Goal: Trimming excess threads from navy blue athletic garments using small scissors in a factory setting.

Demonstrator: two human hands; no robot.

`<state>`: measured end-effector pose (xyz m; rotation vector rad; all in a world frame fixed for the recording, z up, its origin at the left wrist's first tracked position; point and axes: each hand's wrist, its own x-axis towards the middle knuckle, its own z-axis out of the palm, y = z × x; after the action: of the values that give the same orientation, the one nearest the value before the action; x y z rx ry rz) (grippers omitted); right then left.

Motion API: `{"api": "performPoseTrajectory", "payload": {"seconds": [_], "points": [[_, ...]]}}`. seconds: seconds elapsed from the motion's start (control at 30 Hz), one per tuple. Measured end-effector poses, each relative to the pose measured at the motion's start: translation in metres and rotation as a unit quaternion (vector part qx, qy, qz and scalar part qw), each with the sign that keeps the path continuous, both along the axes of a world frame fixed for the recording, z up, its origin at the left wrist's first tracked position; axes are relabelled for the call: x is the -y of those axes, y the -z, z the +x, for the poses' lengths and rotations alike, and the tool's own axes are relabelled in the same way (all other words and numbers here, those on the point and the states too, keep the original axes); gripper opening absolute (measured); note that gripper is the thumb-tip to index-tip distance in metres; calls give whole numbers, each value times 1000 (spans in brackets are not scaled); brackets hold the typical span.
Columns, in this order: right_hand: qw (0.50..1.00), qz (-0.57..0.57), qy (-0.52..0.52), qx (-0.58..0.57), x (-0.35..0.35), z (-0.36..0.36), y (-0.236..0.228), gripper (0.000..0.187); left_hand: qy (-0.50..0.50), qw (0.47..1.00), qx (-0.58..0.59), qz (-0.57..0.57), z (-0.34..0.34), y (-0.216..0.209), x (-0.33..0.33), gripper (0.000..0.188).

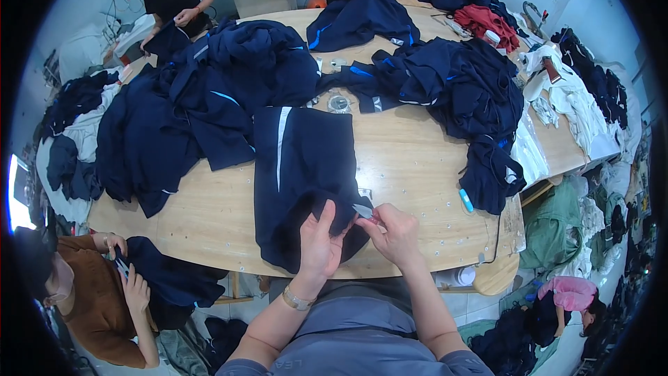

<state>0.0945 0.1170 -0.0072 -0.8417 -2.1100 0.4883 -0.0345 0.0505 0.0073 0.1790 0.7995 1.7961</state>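
Note:
A navy garment (pixel 306 160) with a white stripe lies flat on the table in front of me, its near end bunched up and lifted. My left hand (pixel 320 244) grips that near end, thumb raised along the cloth and fingers partly hidden in the folds. In my right hand (pixel 395 233) is a pair of thread snips (pixel 363 211), its pale pointed blades against the garment's edge beside my left fingertips. A reddish handle shows between the right thumb and fingers. Whether the blades are closed on a thread is too small to tell.
Heaps of navy clothes (pixel 181 111) cover the table's left, with another pile (pixel 459 83) on the right. A light-blue marker (pixel 465 200) lies near the right edge. A small round clear dish (pixel 339 103) sits beyond the garment. Co-workers handle navy cloth around the table (pixel 410 167).

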Motion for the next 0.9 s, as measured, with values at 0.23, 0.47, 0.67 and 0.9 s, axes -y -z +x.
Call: {"api": "performPoseTrajectory", "payload": {"seconds": [0.23, 0.47, 0.67, 0.9], "points": [[997, 56, 4, 50, -2, -1, -6, 31, -2, 1000, -11, -10, 3, 1, 1, 19], [998, 46, 4, 51, -3, -1, -6, 30, 2, 998, -58, 10, 4, 7, 4, 16], [1000, 10, 11, 12, -3, 3, 3, 31, 6, 1000, 5, -12, 0, 0, -1, 22], [998, 50, 8, 35, 0, 3, 5, 34, 23, 999, 13, -24, -3, 1, 0, 19]]}}
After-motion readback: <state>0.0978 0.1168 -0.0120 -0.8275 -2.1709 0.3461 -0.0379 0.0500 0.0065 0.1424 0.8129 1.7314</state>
